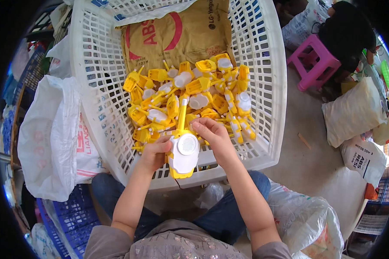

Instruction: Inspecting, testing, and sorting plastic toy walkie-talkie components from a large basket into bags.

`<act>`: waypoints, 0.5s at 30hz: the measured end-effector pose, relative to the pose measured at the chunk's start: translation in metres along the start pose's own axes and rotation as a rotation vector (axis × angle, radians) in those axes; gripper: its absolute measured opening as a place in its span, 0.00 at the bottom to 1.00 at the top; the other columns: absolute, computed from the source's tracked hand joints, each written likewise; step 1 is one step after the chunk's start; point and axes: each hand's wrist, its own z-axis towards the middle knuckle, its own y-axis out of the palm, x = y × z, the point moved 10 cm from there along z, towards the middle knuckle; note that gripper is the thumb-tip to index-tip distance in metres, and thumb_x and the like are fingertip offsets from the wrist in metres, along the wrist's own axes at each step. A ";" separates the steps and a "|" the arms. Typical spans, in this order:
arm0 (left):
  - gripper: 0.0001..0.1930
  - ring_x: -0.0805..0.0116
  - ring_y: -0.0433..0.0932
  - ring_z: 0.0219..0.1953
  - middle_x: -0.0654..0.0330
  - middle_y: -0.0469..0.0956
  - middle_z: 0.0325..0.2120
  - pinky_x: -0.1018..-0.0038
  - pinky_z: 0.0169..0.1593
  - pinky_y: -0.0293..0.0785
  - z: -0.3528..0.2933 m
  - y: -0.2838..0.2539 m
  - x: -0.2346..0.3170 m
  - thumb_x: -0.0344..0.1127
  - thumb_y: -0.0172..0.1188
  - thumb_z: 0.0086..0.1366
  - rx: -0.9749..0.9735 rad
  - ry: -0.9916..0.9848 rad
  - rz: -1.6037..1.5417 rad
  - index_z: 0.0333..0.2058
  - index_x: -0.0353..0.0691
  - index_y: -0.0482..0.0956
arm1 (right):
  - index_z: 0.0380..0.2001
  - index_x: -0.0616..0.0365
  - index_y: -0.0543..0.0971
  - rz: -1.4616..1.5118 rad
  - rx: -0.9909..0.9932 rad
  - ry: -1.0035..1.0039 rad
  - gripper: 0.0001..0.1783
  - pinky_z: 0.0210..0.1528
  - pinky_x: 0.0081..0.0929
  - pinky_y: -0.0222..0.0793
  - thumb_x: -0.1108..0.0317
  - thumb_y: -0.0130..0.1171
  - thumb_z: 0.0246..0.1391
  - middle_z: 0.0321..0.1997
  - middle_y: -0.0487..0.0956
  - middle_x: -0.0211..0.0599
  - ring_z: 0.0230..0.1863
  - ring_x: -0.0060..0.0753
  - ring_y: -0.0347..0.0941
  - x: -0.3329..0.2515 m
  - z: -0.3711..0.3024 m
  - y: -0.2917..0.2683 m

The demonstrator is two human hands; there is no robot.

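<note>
Between my hands is a yellow and white toy walkie-talkie (183, 160), its antenna pointing away from me and its round speaker grille facing up. My left hand (154, 152) is closed on its left side. At the base of the antenna, on the right, the fingers of my right hand (212, 137) pinch its top corner; whether a small part sits between them is hidden. Just beyond my hands, a heap of similar yellow and white toy walkie-talkie pieces (199, 86) lies in a large white plastic basket (266, 86).
A brown sack (181, 36) lines the basket's far part. White sacks (47, 138) stand at the left beside a blue crate (75, 211). On the right are a pink stool (314, 60), a person in dark clothes (348, 32) and a full sack (354, 112). A clear bag (307, 216) lies near my right leg.
</note>
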 end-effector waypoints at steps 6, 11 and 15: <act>0.39 0.67 0.72 0.45 0.58 0.73 0.43 0.73 0.50 0.67 -0.004 -0.004 -0.010 0.52 0.66 0.44 -0.038 -0.064 0.043 0.51 0.32 0.66 | 0.31 0.63 0.78 -0.082 -0.106 -0.076 0.11 0.50 0.20 0.59 0.65 0.59 0.50 0.38 0.74 0.30 0.44 0.21 0.67 -0.007 0.000 0.004; 0.38 0.66 0.73 0.45 0.58 0.74 0.42 0.72 0.49 0.67 -0.003 -0.001 -0.007 0.50 0.66 0.45 -0.070 -0.040 0.019 0.50 0.32 0.66 | 0.35 0.64 0.76 -0.060 -0.157 -0.051 0.14 0.51 0.24 0.58 0.64 0.58 0.50 0.42 0.73 0.33 0.46 0.25 0.67 -0.005 0.001 0.008; 0.35 0.64 0.73 0.46 0.58 0.74 0.43 0.70 0.50 0.67 0.010 -0.011 0.006 0.49 0.64 0.48 -0.013 0.099 -0.066 0.50 0.32 0.67 | 0.42 0.62 0.72 -0.596 0.206 -0.578 0.20 0.53 0.30 0.57 0.61 0.59 0.50 0.46 0.72 0.35 0.49 0.31 0.66 -0.056 -0.021 0.008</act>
